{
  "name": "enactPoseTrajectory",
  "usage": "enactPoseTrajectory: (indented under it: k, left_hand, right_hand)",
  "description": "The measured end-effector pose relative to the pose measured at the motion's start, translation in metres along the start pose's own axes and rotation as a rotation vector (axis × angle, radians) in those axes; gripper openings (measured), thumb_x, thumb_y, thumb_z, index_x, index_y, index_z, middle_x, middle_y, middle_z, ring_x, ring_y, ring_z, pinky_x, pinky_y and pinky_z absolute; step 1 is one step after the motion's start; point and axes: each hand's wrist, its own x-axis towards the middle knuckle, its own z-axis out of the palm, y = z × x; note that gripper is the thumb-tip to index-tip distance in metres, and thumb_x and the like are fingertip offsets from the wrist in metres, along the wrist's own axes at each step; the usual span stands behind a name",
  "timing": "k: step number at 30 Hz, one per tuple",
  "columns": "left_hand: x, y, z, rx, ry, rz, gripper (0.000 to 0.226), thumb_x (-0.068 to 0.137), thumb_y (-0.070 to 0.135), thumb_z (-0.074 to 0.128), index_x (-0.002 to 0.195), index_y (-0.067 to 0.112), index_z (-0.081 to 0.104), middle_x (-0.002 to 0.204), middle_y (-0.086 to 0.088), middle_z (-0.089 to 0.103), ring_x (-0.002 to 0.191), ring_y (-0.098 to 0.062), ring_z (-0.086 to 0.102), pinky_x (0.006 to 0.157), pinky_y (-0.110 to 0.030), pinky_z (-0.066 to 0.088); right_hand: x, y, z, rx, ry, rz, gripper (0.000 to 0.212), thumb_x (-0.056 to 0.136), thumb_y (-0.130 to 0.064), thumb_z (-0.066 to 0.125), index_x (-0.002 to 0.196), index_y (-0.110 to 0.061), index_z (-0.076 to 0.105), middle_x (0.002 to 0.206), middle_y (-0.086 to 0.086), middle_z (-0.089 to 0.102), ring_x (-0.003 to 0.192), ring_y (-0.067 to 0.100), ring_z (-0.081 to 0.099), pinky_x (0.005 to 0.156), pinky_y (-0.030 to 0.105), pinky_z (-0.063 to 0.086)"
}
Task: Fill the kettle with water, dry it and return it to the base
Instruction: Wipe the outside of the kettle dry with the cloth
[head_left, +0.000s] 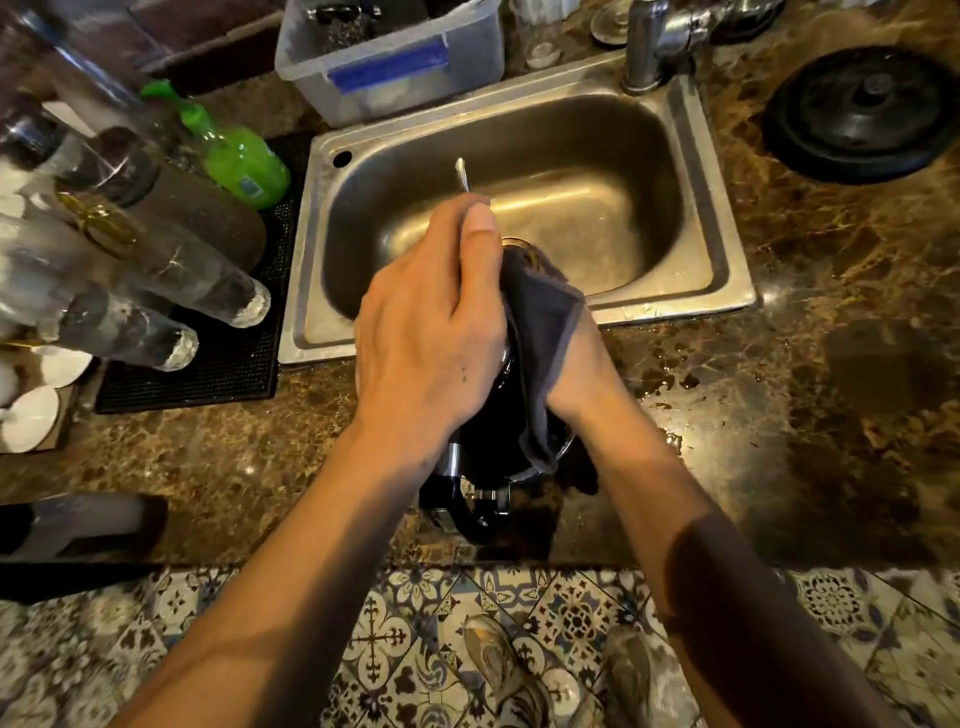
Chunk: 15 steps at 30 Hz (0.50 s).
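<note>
Hands (431, 332) clasping cloth (540, 353) around kettle (483, 467)

Single head-worn view, looking steeply down, close over sink (717, 218) and counter (779, 364)

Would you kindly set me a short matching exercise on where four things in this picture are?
Things:
1. cloth
2. soap bottle
3. kettle base
4. tap

Places:
A. counter right of the sink
B. behind the sink's far right corner
C. draped over the kettle, right hand under it
D. left of the sink, lying tilted

Pairs: 1-C, 2-D, 3-A, 4-B
</note>
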Motion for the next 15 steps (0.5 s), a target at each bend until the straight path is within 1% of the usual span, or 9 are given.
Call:
enactPoseTrajectory:
  k: [2, 4, 7, 9, 10, 11, 13, 14, 15]
  left_hand:
    - [0.0, 0.0, 0.0, -0.023, 0.006, 0.008, 0.05, 0.102, 0.051, 0.02, 0.119, 0.026, 0.06, 0.109, 0.004, 0.072, 0.104, -0.021, 0.064, 0.087, -0.045, 0.049]
    - [0.001, 0.0, -0.001, -0.026, 0.0, 0.006, 0.052, 0.102, 0.051, 0.018, 0.117, 0.023, 0.059, 0.109, 0.001, 0.072, 0.109, -0.025, 0.064, 0.088, -0.049, 0.049]
    - [0.0, 0.0, 0.0, -0.041, -0.002, 0.008, 0.053, 0.103, 0.049, 0.017, 0.114, 0.019, 0.059, 0.105, -0.001, 0.071, 0.102, -0.022, 0.062, 0.086, -0.048, 0.047]
    - [-0.001, 0.0, 0.0, -0.057, -0.003, 0.012, 0.055, 0.104, 0.049, 0.016, 0.113, 0.017, 0.059, 0.102, -0.005, 0.07, 0.096, -0.019, 0.061, 0.084, -0.046, 0.044]
    - [-0.001, 0.0, 0.0, -0.055, -0.007, 0.014, 0.055, 0.104, 0.05, 0.015, 0.113, 0.017, 0.059, 0.102, -0.005, 0.07, 0.095, -0.017, 0.061, 0.083, -0.045, 0.044]
    - [-0.001, -0.001, 0.0, -0.05, -0.013, 0.013, 0.056, 0.103, 0.05, 0.015, 0.113, 0.018, 0.059, 0.103, -0.004, 0.071, 0.096, -0.017, 0.061, 0.083, -0.045, 0.044]
    - [-0.001, -0.001, 0.0, -0.049, -0.021, 0.011, 0.056, 0.103, 0.052, 0.014, 0.114, 0.02, 0.059, 0.105, -0.003, 0.071, 0.099, -0.018, 0.061, 0.083, -0.045, 0.044]
    - [-0.001, 0.0, 0.001, -0.043, -0.021, 0.013, 0.056, 0.102, 0.052, 0.014, 0.114, 0.02, 0.059, 0.106, -0.002, 0.071, 0.1, -0.018, 0.06, 0.083, -0.044, 0.043]
    - [-0.001, 0.0, 0.001, -0.035, -0.016, 0.015, 0.057, 0.102, 0.052, 0.013, 0.114, 0.021, 0.059, 0.107, -0.001, 0.072, 0.102, -0.018, 0.06, 0.084, -0.043, 0.042]
  right_hand:
    - [-0.009, -0.013, 0.006, -0.002, 0.114, -0.153, 0.048, 0.088, 0.011, 0.061, 0.135, 0.005, 0.051, 0.13, 0.025, 0.06, 0.123, 0.025, 0.056, 0.103, 0.034, 0.041]
    - [-0.028, -0.012, 0.022, 0.029, 0.245, -0.255, 0.042, 0.099, -0.014, 0.053, 0.14, -0.007, 0.047, 0.136, 0.015, 0.06, 0.127, 0.019, 0.055, 0.106, 0.04, 0.044]
    - [-0.065, 0.013, 0.048, -0.034, 0.327, -0.345, 0.067, 0.1, -0.035, 0.043, 0.153, 0.0, 0.022, 0.157, 0.023, 0.032, 0.147, 0.035, 0.03, 0.115, 0.057, 0.03]
    - [-0.082, 0.032, 0.056, -0.136, 0.316, -0.315, 0.071, 0.102, -0.043, 0.033, 0.157, -0.009, 0.004, 0.162, 0.023, 0.016, 0.151, 0.037, 0.015, 0.117, 0.06, 0.023]
    - [-0.084, 0.038, 0.056, -0.117, 0.295, -0.302, 0.07, 0.102, -0.046, 0.028, 0.157, -0.01, 0.003, 0.162, 0.023, 0.015, 0.152, 0.038, 0.013, 0.117, 0.06, 0.023]
    - [-0.081, 0.039, 0.054, -0.053, 0.276, -0.296, 0.069, 0.102, -0.047, 0.025, 0.156, -0.008, 0.007, 0.161, 0.023, 0.018, 0.151, 0.037, 0.016, 0.117, 0.058, 0.024]
    - [-0.065, 0.035, 0.043, 0.252, 0.285, -0.212, 0.053, 0.103, -0.03, 0.036, 0.147, -0.001, 0.032, 0.15, 0.008, 0.046, 0.142, 0.023, 0.04, 0.114, 0.045, 0.036]
    - [-0.053, 0.031, 0.034, 0.374, 0.276, -0.104, 0.036, 0.103, -0.018, 0.041, 0.136, -0.003, 0.045, 0.132, -0.003, 0.061, 0.126, 0.012, 0.056, 0.105, 0.036, 0.046]
    - [-0.036, 0.028, 0.025, 0.36, 0.209, 0.003, 0.024, 0.102, -0.01, 0.044, 0.124, -0.006, 0.053, 0.114, -0.007, 0.068, 0.108, 0.01, 0.064, 0.095, 0.032, 0.052]
